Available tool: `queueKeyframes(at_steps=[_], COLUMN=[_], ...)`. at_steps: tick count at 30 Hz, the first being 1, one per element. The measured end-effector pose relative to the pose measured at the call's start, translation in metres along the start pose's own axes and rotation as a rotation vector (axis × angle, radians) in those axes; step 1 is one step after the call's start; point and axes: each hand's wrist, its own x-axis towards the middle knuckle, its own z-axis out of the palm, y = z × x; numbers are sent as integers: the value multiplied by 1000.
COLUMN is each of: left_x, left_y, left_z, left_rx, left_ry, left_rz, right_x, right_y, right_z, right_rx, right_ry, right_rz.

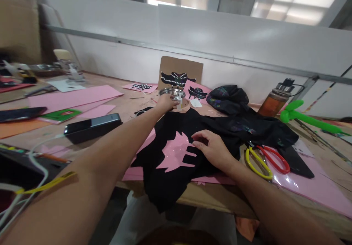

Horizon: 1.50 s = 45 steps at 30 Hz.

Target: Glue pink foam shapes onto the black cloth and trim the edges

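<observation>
My left hand [166, 103] reaches to the far side of the table, its fingers closed at a small clear bottle [179, 102] with a whitish top, just in front of a shiny metal bowl [172, 91]. My right hand [216, 150] rests low over the black cloth [167, 186], thumb and forefinger curved with a gap between them. Its fingertips are close to the right edge of a glittery pink cutout [176, 151] with a jagged outline. The cutout lies flat on the cloth, which hangs over the table's front edge.
Yellow-and-red-handled scissors [258, 164] lie right of the cloth. Behind stand a bottle of amber drink [272, 100] and a cardboard sheet [181, 64] with a beaded black piece. A green balloon [310, 118] lies right, a dark power bank [93, 128] with a cable left.
</observation>
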Motion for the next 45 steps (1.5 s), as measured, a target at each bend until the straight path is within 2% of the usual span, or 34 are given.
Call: queueKeyframes(at_steps=[3,8,12,15,21,29,37,41,45], left_x=[-27,-87,-127,-142,-141,-138,-138,-138,-135], left_y=[6,13,1,-14,-29,-34,-31,-31,-34], left_z=[-14,-36,-36,-29,-20,-12,-12,-13,-13], left_rx=[-53,-168,-260,-319,-360,-298,-246,-246,-266], left_ry=[31,44,39,41,55,-16,-45,-57,-75], left_rz=[18,117,144,134,126,111,69,56,42], right_x=[6,27,54,71,86,91,89,92,103], right_y=[4,2,-4,-4,4,-2,-6,-5,-11], right_z=[0,-2,1,7,19,18,18,10,-9], right_rx=[3,-11,-200,-325,-371,-340,-242,-172,-114], right_ry=[-17,-82,-160,-214,-284,-352,-345,-346,-327], right_rz=[56,161,132,119,150,199,254,276,280])
